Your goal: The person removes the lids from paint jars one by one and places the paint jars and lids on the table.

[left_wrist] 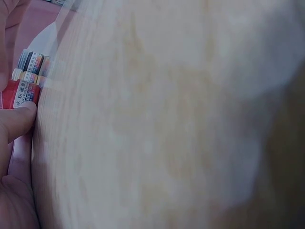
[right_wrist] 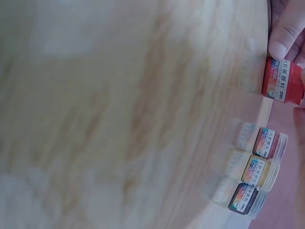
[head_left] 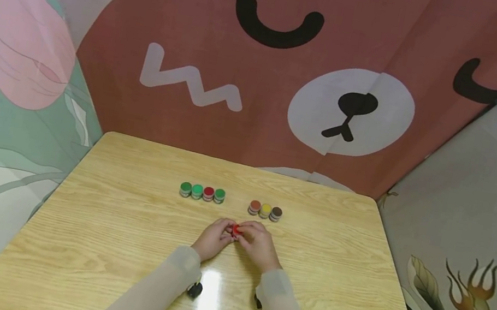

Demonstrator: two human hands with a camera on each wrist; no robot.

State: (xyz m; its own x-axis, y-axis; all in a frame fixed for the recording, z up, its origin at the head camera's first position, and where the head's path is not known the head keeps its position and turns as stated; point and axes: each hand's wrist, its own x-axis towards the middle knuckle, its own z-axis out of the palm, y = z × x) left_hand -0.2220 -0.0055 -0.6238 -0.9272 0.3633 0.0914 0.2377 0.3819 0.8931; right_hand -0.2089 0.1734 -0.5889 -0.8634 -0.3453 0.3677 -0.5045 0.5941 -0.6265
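A small red paint jar (head_left: 235,230) with a printed white label is held between both hands over the middle of the table. My left hand (head_left: 212,238) grips the jar's body, its thumb lying against the lower part beside the label in the left wrist view. From the other side, my right hand (head_left: 259,245) pinches the jar near its top, with fingertips over it. The right wrist view shows the red jar (right_wrist: 282,81) close up, its top end partly covered by fingers.
Behind the hands stands a row of several paint jars (head_left: 197,191) with green and red lids. To its right are an orange-brown jar (head_left: 254,207), a yellow jar (head_left: 266,211) and a dark brown jar (head_left: 276,214). Printed cloth (head_left: 251,139) surrounds the wooden table (head_left: 117,220).
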